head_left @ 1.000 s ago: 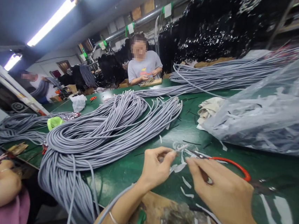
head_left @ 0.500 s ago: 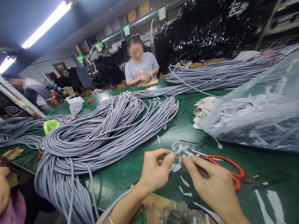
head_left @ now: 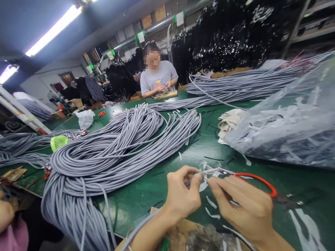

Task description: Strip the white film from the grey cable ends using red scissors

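Note:
A grey cable (head_left: 137,230) runs up along my left forearm into my left hand (head_left: 182,192), whose thumb and fingers are closed on it near its end. Thin whitish strands (head_left: 206,168) stick out at that end, too fine to tell wires from wrapping. Thumb and forefinger of my right hand (head_left: 241,199) pinch at these strands, close to my left fingertips. Red-handled scissors (head_left: 264,183) lie on the table just behind my right hand, partly hidden by it. Under my wrists is a stained wooden board (head_left: 179,237).
Large coils of grey cable (head_left: 117,152) cover the green table (head_left: 149,193) to the left. At right stands a clear plastic bag (head_left: 297,134) of white scraps, beside a cloth (head_left: 230,121). Metal pliers (head_left: 289,200) and white strips (head_left: 310,238) lie nearer. Co-workers sit across and at left.
Both hands appear slightly further right in view, with the scene shifted a little too. My right fingers have drawn closer around the strands; the scissors' lower handle is now covered.

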Motion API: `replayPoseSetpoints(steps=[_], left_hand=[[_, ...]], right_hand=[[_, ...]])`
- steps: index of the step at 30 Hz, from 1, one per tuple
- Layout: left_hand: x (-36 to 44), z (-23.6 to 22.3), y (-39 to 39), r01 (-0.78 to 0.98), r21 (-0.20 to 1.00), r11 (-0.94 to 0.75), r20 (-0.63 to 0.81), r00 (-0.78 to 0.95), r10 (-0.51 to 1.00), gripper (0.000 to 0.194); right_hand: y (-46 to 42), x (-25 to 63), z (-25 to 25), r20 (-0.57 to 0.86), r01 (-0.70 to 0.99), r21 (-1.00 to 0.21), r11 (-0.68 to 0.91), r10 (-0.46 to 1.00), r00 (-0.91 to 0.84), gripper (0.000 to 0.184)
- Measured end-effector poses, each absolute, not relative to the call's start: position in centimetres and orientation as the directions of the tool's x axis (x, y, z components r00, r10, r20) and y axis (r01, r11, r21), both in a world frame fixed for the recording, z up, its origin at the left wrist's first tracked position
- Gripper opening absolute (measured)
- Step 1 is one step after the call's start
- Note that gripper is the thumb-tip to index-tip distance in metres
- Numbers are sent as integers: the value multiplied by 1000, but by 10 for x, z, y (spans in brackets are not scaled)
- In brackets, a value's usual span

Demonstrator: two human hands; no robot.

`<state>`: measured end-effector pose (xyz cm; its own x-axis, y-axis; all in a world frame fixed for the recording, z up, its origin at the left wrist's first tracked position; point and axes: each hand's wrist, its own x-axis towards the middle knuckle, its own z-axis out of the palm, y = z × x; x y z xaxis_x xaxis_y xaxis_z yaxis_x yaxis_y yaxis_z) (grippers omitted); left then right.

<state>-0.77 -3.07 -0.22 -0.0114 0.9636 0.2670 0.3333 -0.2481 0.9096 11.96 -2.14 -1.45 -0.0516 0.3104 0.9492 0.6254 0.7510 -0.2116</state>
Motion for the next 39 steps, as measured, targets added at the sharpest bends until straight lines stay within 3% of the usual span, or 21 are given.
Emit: replayPoseSetpoints(steps=[5,7,9,11,16,19,23,32,36,39], left_hand=[[-12,-8,-21,389,880,-272,295,3,956,16],[-18,-9,-9,390,898,-205,246,-60,967,13],[-24,-9,4,364,924,-120,185,-149,971,17],[-28,-8,11,329,939,-103,169,-176,970,22],[-24,-7,-1,101,986,-130,122,79,989,38],[-20,-4,-9,-53,999,-6,17,200,980,55],[-18,0,-12,-120,991,51,-22,234,972,62],[-20,0,-16,78,990,-117,100,190,977,56],[-23,-1,-13,63,996,-63,46,253,966,57],[-23,-3,-6,20,1000,24,-28,189,982,58]], right_hand=[[-21,115,-14,871,540,-430,723,489,40,31],[-28,110,-11,894,504,-390,771,449,5,32],[-36,104,-7,944,431,-224,874,305,-128,27],[-38,99,-5,953,414,-173,894,257,-158,26],[-22,104,-10,903,697,-292,655,428,-24,34],[-15,112,-11,896,825,-264,499,443,19,39],[-17,117,-9,918,868,-174,465,397,-28,38],[-16,119,-9,919,839,-121,530,379,-107,31],[-14,121,-8,920,769,-157,620,374,-114,32],[-20,117,-6,899,586,-192,787,381,-217,32]])
